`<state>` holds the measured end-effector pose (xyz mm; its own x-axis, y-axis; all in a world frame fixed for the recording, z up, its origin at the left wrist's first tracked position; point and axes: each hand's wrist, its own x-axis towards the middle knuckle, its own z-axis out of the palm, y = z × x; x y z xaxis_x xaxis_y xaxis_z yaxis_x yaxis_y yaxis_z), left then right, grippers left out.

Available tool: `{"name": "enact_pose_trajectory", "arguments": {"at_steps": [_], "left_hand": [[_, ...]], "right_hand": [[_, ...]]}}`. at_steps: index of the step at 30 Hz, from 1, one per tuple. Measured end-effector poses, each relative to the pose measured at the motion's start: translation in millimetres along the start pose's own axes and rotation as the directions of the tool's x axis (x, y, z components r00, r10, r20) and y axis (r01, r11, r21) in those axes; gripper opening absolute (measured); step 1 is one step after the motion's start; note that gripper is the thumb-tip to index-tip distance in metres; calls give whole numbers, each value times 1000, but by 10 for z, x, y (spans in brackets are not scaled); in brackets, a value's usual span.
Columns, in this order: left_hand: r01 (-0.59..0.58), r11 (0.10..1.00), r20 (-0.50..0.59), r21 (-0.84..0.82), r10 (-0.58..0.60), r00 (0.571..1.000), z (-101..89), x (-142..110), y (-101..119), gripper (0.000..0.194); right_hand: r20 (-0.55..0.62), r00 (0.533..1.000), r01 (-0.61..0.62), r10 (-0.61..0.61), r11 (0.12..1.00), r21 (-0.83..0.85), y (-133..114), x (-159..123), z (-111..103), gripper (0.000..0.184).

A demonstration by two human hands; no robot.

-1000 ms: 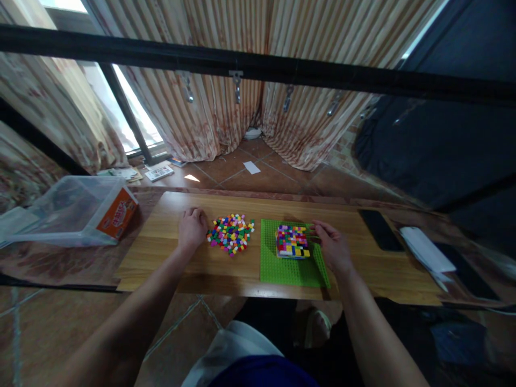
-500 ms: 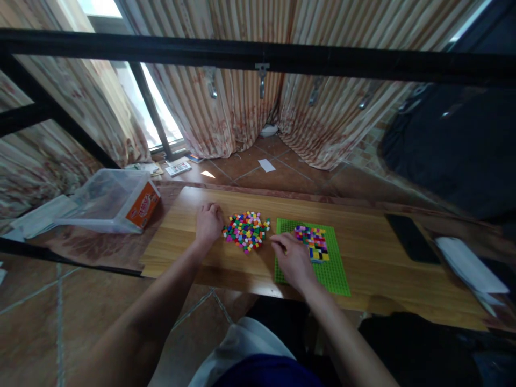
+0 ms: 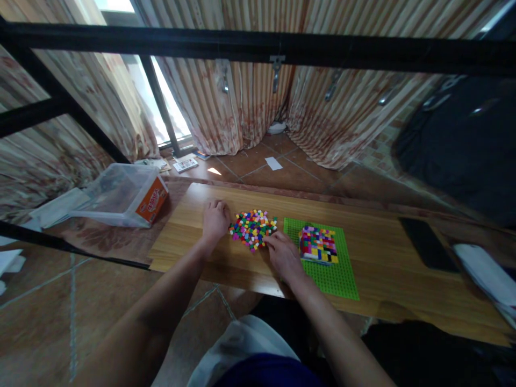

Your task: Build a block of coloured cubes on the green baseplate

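Note:
A heap of small coloured bricks (image 3: 252,227) lies on the wooden table (image 3: 374,269). My left hand (image 3: 215,219) rests curled on the table at the heap's left edge, nothing visible in it. My right hand (image 3: 282,252) reaches into the heap's right side with its fingers bent among the bricks; what they pinch is too small to make out. To the right lies a green baseplate (image 3: 338,277) with a many-coloured block of stacked bricks (image 3: 317,244) standing on it.
A clear plastic bin with an orange label (image 3: 124,194) lies tipped at the table's left end. A black phone (image 3: 427,250) and white papers (image 3: 484,271) lie at the right. A black frame bar (image 3: 258,45) crosses overhead, curtains behind.
My right hand left the brick block on the baseplate and moved left to the loose heap. The view shifted, so everything sits further right. My left hand stayed by the heap.

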<state>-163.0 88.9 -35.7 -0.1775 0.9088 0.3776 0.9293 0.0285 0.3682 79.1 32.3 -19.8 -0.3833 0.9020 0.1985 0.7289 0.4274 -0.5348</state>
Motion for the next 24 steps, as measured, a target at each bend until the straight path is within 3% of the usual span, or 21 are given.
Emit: {"name": "enact_pose_trajectory", "arguments": {"at_steps": [9, 18, 24], "left_hand": [[7, 1000, 6, -2, -7, 1000, 1, 9, 3, 25], [16, 1000, 10, -13, -16, 1000, -9, 9, 9, 26], [15, 1000, 11, -10, -15, 1000, 1, 6, 3, 26]], "right_hand": [[-54, 999, 7, -6, 1000, 12, 53, -180, -42, 28], [-22, 999, -25, 24, 998, -53, -76, 33, 5, 23], [-32, 999, -41, 38, 996, -84, -19, -10, -14, 26]]}}
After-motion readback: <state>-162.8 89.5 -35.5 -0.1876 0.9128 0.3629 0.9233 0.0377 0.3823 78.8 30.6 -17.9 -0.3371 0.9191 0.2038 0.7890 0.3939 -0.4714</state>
